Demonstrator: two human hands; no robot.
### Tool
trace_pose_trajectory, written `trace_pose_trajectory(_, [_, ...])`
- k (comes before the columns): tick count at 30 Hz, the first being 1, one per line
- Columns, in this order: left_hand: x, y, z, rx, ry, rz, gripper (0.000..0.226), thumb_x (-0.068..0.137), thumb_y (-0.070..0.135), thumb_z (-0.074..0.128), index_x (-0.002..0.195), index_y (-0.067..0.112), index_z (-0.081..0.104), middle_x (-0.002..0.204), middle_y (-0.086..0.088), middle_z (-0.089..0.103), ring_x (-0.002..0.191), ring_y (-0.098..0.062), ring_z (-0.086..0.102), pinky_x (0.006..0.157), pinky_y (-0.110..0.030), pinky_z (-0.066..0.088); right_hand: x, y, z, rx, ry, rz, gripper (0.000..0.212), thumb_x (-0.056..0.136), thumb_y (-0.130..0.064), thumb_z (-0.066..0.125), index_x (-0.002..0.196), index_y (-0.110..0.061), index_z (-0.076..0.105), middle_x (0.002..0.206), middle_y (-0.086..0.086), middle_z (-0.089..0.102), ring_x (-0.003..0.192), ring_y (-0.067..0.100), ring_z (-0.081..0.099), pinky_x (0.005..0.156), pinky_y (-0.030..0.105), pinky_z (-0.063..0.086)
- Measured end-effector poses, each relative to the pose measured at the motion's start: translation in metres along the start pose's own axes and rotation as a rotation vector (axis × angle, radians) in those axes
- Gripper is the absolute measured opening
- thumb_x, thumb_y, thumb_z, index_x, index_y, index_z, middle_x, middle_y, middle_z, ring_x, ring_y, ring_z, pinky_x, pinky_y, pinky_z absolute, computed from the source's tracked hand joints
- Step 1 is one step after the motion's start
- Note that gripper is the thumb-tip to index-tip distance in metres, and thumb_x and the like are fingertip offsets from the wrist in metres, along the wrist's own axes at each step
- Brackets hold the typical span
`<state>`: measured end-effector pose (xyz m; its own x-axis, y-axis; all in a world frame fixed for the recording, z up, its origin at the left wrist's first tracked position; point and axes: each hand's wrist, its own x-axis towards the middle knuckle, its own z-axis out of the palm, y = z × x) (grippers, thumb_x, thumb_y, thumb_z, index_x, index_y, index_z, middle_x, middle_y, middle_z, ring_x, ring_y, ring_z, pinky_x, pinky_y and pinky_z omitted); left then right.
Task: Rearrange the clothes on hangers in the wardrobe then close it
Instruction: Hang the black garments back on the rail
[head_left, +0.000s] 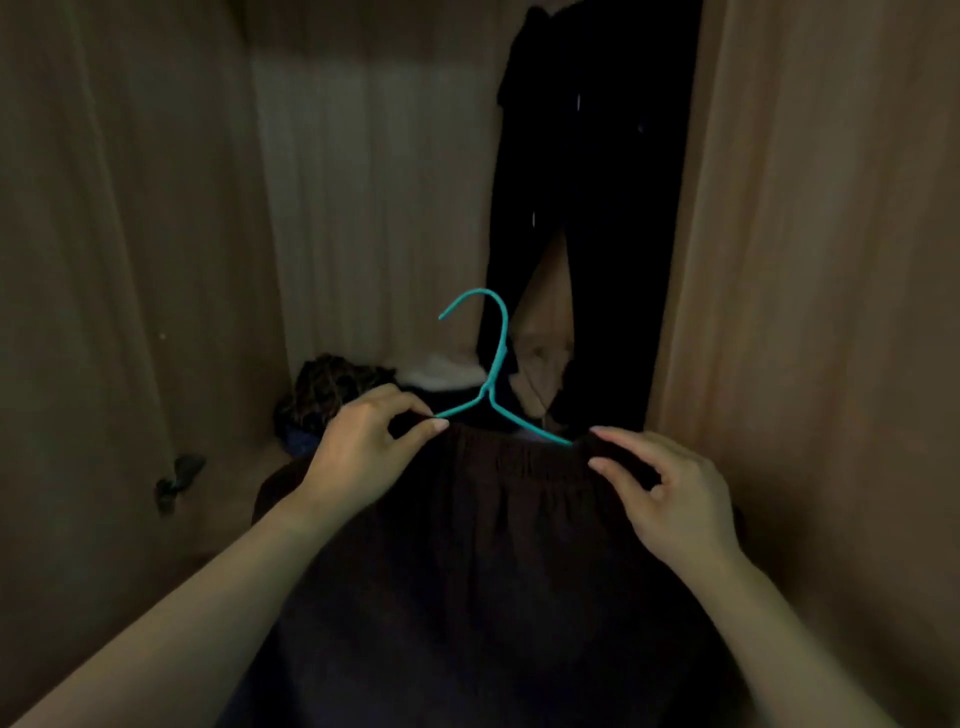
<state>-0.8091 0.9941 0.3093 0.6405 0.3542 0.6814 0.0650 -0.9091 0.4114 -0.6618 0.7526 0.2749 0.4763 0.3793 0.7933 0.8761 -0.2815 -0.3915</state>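
Head view. The person stands at the open wardrobe (130, 260), both bare forearms reaching in from the lower edge of the frame.

1. Left hand (363, 447): thumb and forefinger are closed in a pinch on the left end of the gathered waistband (524, 457) of a dark brown garment (493, 597). The other fingers are curled behind it.
2. Right hand (670, 493): forefinger above and thumb below, clamped on the right end of the same waistband. The two hands are well apart, with the waistband stretched between them.
3. Teal hanger (492, 358): its hook stands upright above the waistband – open end to the left – and hangs on nothing. Its two arms slope down into the garment, the left arm ending just beside the left fingertips and the right arm disappearing under the cloth near the right forefinger.
4. The dark brown garment falls from the waistband towards the person and fills the lower middle of the frame.

Inside the wardrobe:
- Black trousers (597, 208) hang against the right side, from the top edge down towards the floor.
- A checked cloth (332, 389) lies heaped in the back left corner of the wardrobe floor, with a white cloth (441, 374) beside it along the back edge.
- A small dark fitting (179, 480) sits low on the left wall – too dim to identify
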Motion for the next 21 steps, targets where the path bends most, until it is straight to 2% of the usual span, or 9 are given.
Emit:
trace_pose_trajectory(2, [0.057, -0.020, -0.004, -0.010, 0.062, 0.061, 0.013, 0.081, 0.039, 0.066, 0.084, 0.027, 0.068, 0.081, 0.011, 0.058, 0.078, -0.006, 0.056, 0.068, -0.024, 0.042, 0.056, 0.001, 0.019, -0.055, 0.084, -0.097, 0.032, 0.082, -0.046, 0.060, 0.111, -0.032, 0.067, 0.089, -0.020, 0.062, 0.072, 0.003, 0.056, 0.054, 0.008, 0.042])
trace_pose_trajectory(5, [0.144, -0.045, -0.013, -0.027, 0.143, 0.133, 0.013, 0.082, 0.037, 0.066, 0.088, 0.026, 0.069, 0.084, 0.011, 0.058, 0.083, -0.007, 0.057, 0.070, -0.014, 0.038, 0.139, -0.005, 0.039, -0.171, 0.199, -0.188, 0.033, 0.085, -0.047, 0.058, 0.113, -0.031, 0.065, 0.082, -0.018, 0.061, 0.052, -0.002, 0.046, 0.050, 0.004, 0.036])
trace_pose_trajectory(7, [0.199, -0.062, -0.014, -0.016, 0.174, 0.170, 0.026, 0.084, 0.039, 0.063, 0.105, 0.025, 0.067, 0.100, 0.008, 0.058, 0.098, -0.010, 0.056, 0.079, -0.013, 0.037, 0.192, -0.006, 0.049, -0.228, 0.279, -0.229, 0.032, 0.085, -0.043, 0.061, 0.113, -0.028, 0.065, 0.080, -0.014, 0.062, 0.049, -0.006, 0.041, 0.046, 0.003, 0.031])
trace_pose_trajectory(9, [0.249, -0.079, -0.014, 0.019, 0.179, 0.202, 0.046, 0.085, 0.047, 0.056, 0.127, 0.028, 0.055, 0.128, 0.000, 0.050, 0.119, -0.016, 0.049, 0.095, -0.023, 0.039, 0.244, -0.007, 0.056, -0.278, 0.350, -0.254, 0.032, 0.084, -0.038, 0.061, 0.113, -0.026, 0.066, 0.078, -0.010, 0.062, 0.049, -0.002, 0.042, 0.044, 0.010, 0.034])
trace_pose_trajectory(11, [0.293, -0.090, -0.013, 0.015, 0.191, 0.211, 0.057, 0.085, 0.051, 0.053, 0.138, 0.031, 0.042, 0.144, -0.004, 0.038, 0.131, -0.020, 0.039, 0.105, -0.032, 0.036, 0.293, -0.005, 0.058, -0.335, 0.399, -0.247, 0.031, 0.084, -0.035, 0.064, 0.113, -0.026, 0.066, 0.078, -0.008, 0.062, 0.051, 0.002, 0.044, 0.045, 0.015, 0.034])
trace_pose_trajectory(13, [0.331, -0.097, -0.010, -0.009, 0.190, 0.220, 0.060, 0.086, 0.050, 0.053, 0.141, 0.032, 0.037, 0.148, -0.005, 0.034, 0.134, -0.022, 0.034, 0.108, -0.036, 0.034, 0.338, -0.004, 0.057, -0.400, 0.434, -0.241, 0.030, 0.084, -0.034, 0.065, 0.114, -0.026, 0.066, 0.080, -0.005, 0.064, 0.055, 0.006, 0.048, 0.047, 0.018, 0.036])
trace_pose_trajectory(17, [0.406, -0.100, 0.000, -0.035, 0.172, 0.271, 0.060, 0.088, 0.049, 0.050, 0.142, 0.028, 0.036, 0.143, -0.006, 0.039, 0.130, -0.022, 0.039, 0.108, -0.035, 0.034, 0.419, -0.003, 0.050, -0.527, 0.455, -0.204, 0.031, 0.087, -0.037, 0.061, 0.118, -0.029, 0.063, 0.092, 0.000, 0.065, 0.074, 0.017, 0.060, 0.056, 0.026, 0.041])
trace_pose_trajectory(21, [0.478, -0.094, 0.015, -0.036, 0.254, 0.309, 0.060, 0.088, 0.053, 0.046, 0.142, 0.030, 0.035, 0.153, -0.005, 0.025, 0.140, -0.024, 0.025, 0.114, -0.037, 0.024, 0.495, -0.003, 0.042, -0.604, 0.476, -0.155, 0.033, 0.089, -0.041, 0.056, 0.122, -0.035, 0.058, 0.112, -0.002, 0.064, 0.096, 0.020, 0.061, 0.070, 0.032, 0.050])
